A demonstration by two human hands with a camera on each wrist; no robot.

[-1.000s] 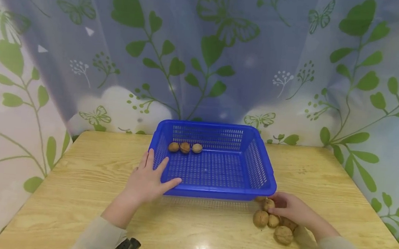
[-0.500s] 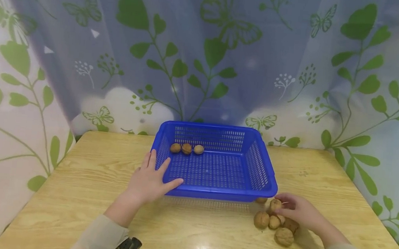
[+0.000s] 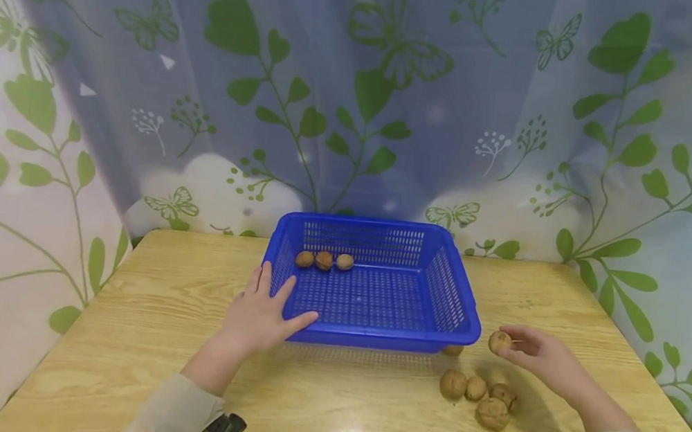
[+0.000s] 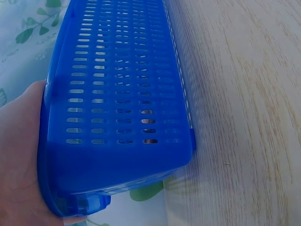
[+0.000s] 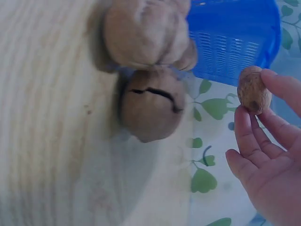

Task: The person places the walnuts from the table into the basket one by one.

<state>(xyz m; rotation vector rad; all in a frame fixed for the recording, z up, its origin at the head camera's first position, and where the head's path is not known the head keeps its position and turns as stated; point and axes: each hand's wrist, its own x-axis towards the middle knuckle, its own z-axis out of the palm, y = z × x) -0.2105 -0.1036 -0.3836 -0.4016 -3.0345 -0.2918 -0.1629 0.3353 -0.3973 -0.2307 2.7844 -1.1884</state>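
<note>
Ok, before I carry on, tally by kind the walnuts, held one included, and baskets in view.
Walnuts: 9 (3 in the basket, 1 in the right hand, 5 on the table, one of those partly hidden by the basket)
Baskets: 1
Total: 10

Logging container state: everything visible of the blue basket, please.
The blue basket looks plastic: rectangular, open-topped, with a solid rim, slotted walls and a perforated floor. It sits upright on the table. Three walnuts lie in a row inside, toward its far left corner. The left hand rests on its near left corner.
</note>
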